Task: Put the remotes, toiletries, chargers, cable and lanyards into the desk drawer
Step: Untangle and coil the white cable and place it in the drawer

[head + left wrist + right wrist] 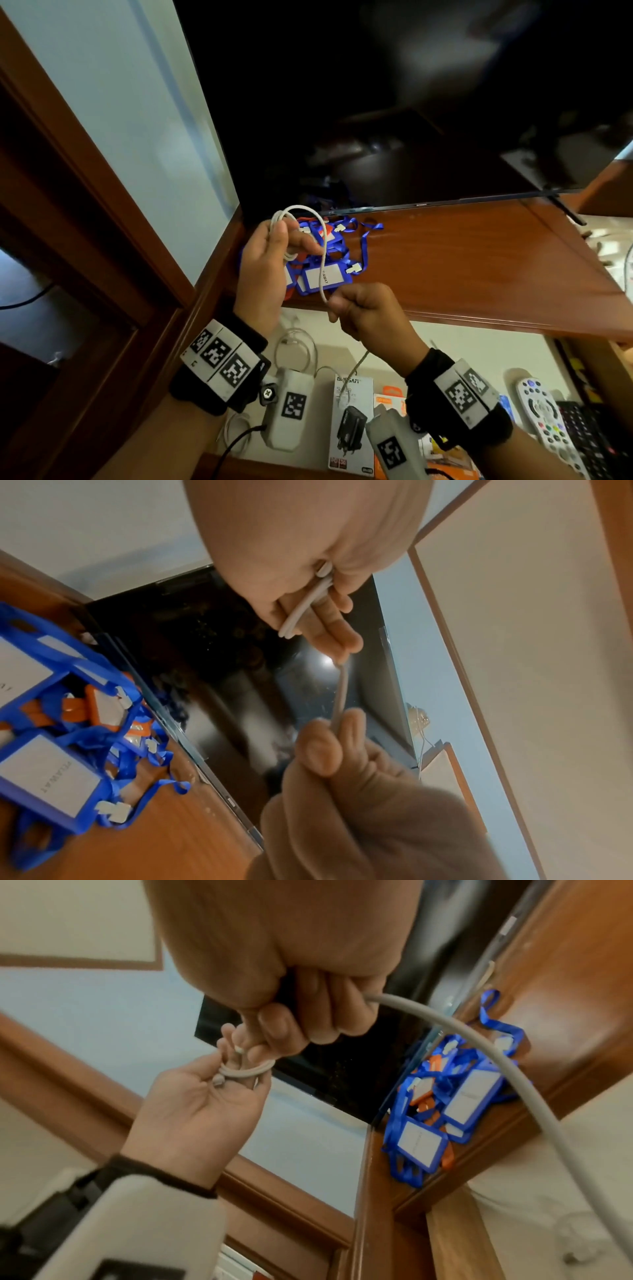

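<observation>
My left hand [270, 253] is raised over the desk corner and holds a small coil of white cable [297, 207] between thumb and fingers. One strand runs down to my right hand [363, 308], whose fist grips it just in front of the desk edge. The cable's tail hangs from that fist toward the open drawer [462, 349]. In the right wrist view the cable [507, 1069] sweeps away from the fist. A pile of blue and orange lanyards [329, 274] with badge holders lies on the desk behind my hands. The lanyards [51, 737] also show in the left wrist view.
The drawer holds a boxed charger [352, 428], a white remote [543, 418], orange packets, another white cable [298, 346] and a dark keypad at the right. A television [411, 102] stands on the wooden desk top [479, 267]. A wooden frame borders the left.
</observation>
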The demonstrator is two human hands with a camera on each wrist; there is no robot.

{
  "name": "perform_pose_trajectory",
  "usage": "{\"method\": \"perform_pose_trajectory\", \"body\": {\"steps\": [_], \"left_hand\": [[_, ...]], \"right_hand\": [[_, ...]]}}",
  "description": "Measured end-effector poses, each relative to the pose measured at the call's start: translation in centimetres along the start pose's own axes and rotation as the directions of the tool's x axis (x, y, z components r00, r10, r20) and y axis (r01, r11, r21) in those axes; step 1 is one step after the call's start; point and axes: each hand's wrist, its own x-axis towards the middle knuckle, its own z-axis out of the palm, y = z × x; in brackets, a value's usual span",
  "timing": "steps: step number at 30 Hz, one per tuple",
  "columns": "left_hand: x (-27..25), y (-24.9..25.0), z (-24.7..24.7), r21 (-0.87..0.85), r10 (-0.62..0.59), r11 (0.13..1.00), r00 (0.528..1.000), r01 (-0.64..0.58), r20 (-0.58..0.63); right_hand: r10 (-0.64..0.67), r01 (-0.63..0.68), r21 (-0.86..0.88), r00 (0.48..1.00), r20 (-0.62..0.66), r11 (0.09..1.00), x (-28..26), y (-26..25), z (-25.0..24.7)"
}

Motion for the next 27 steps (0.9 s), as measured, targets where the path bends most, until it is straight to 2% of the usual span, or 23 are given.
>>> {"method": "perform_pose_trajectory", "body": {"steps": [2,5,9,12,15,18,20,24,25,27], "left_hand": [[-0.1,0.1,-0.1,-0.054,-0.005,0.999,1.000,0.005,0.000],[0.2,0.1,-0.3,-0.227,0.014,0.974,0.998,-0.027,-0.057],[0.8,0.4,-0.9,-0.366,0.001,0.928,0.985,-0.065,-0.174],[0.5,0.6,-0.8,-0.359,0.006,0.931,0.985,-0.068,-0.170],[0.2,0.9,-0.3,-0.358,0.020,0.931,0.989,-0.071,-0.146],[0.1,0.6,0.0,-0.168,0.098,0.978,0.986,-0.120,-0.135],[-0.1,0.1,-0.1,0.028,0.173,0.985,0.978,-0.171,-0.114],[-0.4,-0.7,-0.4,0.318,0.365,0.877,0.930,-0.360,0.046],[-0.4,-1.0,-0.5,0.372,0.370,0.846,0.923,-0.382,0.108],[-0.3,-1.8,-0.9,0.454,0.292,0.812,0.929,-0.367,0.229]], "right_hand": [[0.044,-0.042,0.156,0.999,-0.004,0.987,-0.2,0.1,-0.2],[0.103,-0.095,0.288,0.995,-0.015,0.953,-0.3,0.4,-0.7],[0.208,-0.113,0.458,0.964,-0.164,0.882,-0.2,1.1,-1.8],[0.181,-0.050,0.433,0.946,-0.268,0.900,-0.2,1.3,-2.1],[0.113,-0.015,0.284,0.936,-0.332,0.959,0.0,1.3,-1.6],[0.059,-0.033,0.090,0.952,-0.299,0.995,-0.1,1.1,-0.3],[0.040,-0.027,0.051,0.961,-0.275,0.998,-0.3,0.9,0.6],[0.039,-0.028,0.056,0.974,-0.224,0.998,-0.6,0.5,1.6],[0.027,-0.018,0.044,0.978,-0.206,0.999,-0.7,0.4,1.6],[-0.037,0.038,0.001,0.982,-0.183,0.999,-0.7,0.0,1.6]]}}
